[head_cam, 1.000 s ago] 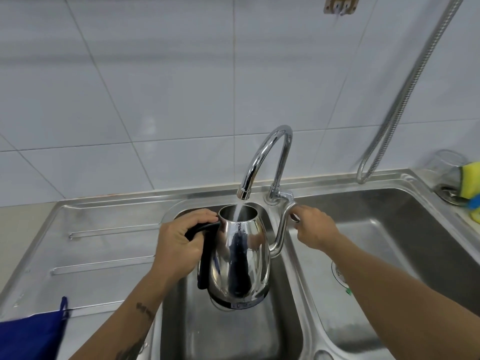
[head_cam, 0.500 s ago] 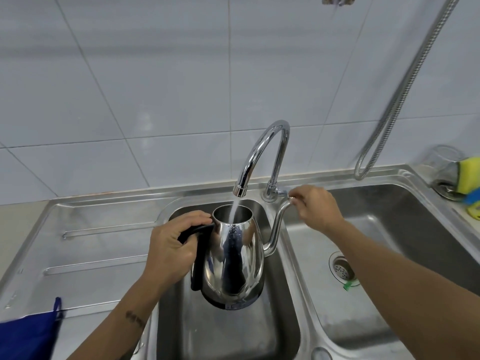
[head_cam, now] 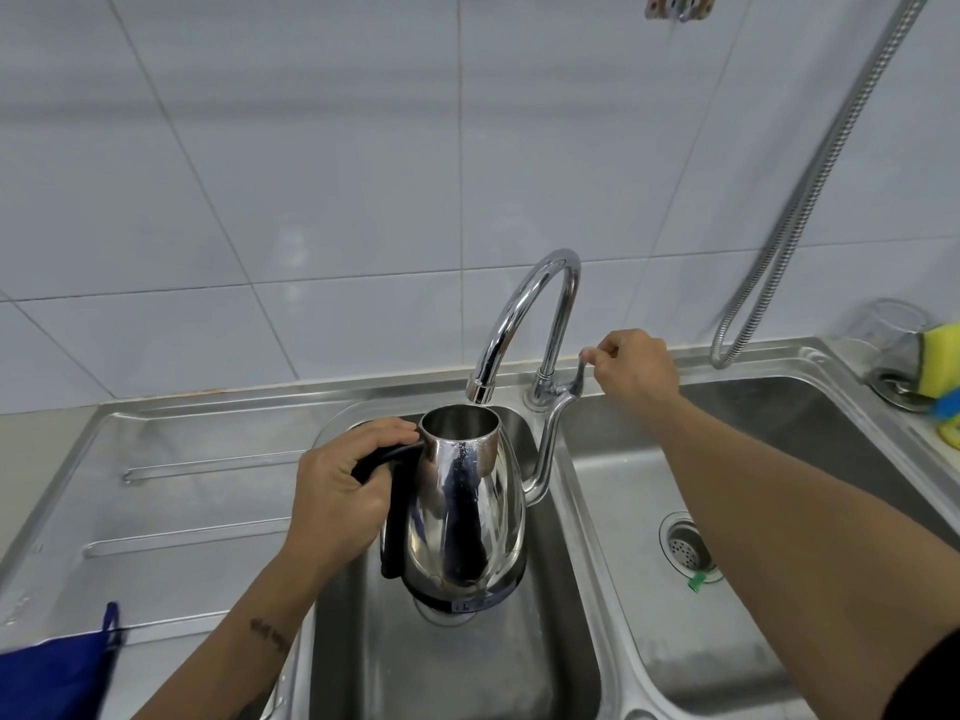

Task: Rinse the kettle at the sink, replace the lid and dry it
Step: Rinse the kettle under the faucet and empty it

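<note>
A shiny steel kettle [head_cam: 467, 517] with a black handle and a thin curved spout hangs upright over the left sink basin [head_cam: 447, 662]. Its top is open, with no lid on it. My left hand [head_cam: 343, 491] is closed around the black handle. The chrome tap [head_cam: 524, 319] arches over the kettle's mouth, and no water runs from its outlet. My right hand [head_cam: 634, 368] pinches the tap lever [head_cam: 579, 376], which points upward. The lid is not in view.
The right basin [head_cam: 675, 615] has a drain strainer [head_cam: 685, 545] with a green tag. A ribbed draining board [head_cam: 171, 511] lies to the left, with blue cloth [head_cam: 57, 678] at its near corner. A yellow sponge [head_cam: 940, 366], a glass jar and a hanging metal hose [head_cam: 810, 200] are at the right.
The stream of water into the kettle has stopped. My right hand lifted the tap lever upward. The kettle stays under the outlet in my left hand.
</note>
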Tool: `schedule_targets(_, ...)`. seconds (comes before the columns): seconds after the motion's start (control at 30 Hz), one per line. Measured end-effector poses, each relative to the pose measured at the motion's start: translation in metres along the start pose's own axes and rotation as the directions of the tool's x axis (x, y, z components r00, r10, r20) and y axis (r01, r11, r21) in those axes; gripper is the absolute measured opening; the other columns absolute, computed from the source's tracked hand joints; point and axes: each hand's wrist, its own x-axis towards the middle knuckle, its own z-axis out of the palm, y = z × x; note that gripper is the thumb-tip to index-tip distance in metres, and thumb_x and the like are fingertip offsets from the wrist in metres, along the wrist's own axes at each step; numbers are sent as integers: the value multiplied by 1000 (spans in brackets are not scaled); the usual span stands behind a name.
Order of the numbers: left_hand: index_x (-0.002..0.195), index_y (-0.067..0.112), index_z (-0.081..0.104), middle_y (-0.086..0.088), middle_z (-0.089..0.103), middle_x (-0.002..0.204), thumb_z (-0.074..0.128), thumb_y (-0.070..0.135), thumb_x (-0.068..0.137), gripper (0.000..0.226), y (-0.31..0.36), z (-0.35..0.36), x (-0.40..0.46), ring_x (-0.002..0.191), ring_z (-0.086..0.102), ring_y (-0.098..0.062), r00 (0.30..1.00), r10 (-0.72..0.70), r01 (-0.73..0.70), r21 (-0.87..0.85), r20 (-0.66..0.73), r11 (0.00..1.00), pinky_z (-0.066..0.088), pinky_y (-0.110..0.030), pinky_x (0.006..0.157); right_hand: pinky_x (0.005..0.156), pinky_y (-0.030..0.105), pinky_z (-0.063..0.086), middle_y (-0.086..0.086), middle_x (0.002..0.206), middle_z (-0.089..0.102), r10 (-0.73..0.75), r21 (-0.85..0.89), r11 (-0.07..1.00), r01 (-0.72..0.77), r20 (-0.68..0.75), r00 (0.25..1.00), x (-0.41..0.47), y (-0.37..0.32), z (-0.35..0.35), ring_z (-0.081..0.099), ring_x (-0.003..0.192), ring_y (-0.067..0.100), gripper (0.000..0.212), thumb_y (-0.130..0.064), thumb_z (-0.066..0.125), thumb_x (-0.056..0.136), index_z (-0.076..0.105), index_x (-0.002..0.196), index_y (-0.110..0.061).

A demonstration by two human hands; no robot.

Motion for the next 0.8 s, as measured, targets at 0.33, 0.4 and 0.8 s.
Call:
schedule_targets(0.33,92,20,79,13,75,102,58,-26,72,54,-1,-8,-11,104,70,-9,1000,-21,21,-13,12,1000,53,-26,97,88,37,50,9,109,71,78,101,992,-82,45,996,-22,5,-5,64,106,32,23,-31,61,94,69,110,-16)
schedule_targets(0.4,91,20,80,11,76,102,57,-27,72,56,2,-11,-15,104,70,-10,1000,-23,23,-29,7,999,53,-28,98,89,38,52,9,104,69,94,132,985,-108,110,990,-34,10,-11,65,96,29,21,-25,62,93,69,110,-16)
schedule_targets(0.8,89,28,79,15,76,101,56,-25,74,60,54,-52,-59,104,70,-10,999,23,-27,-108,-36,994,54,-32,98,99,48,54,15,122,72,-24,470,816,-336,609,792,-197,-4,-41,69,100,26,31,-7,55,97,65,119,-25)
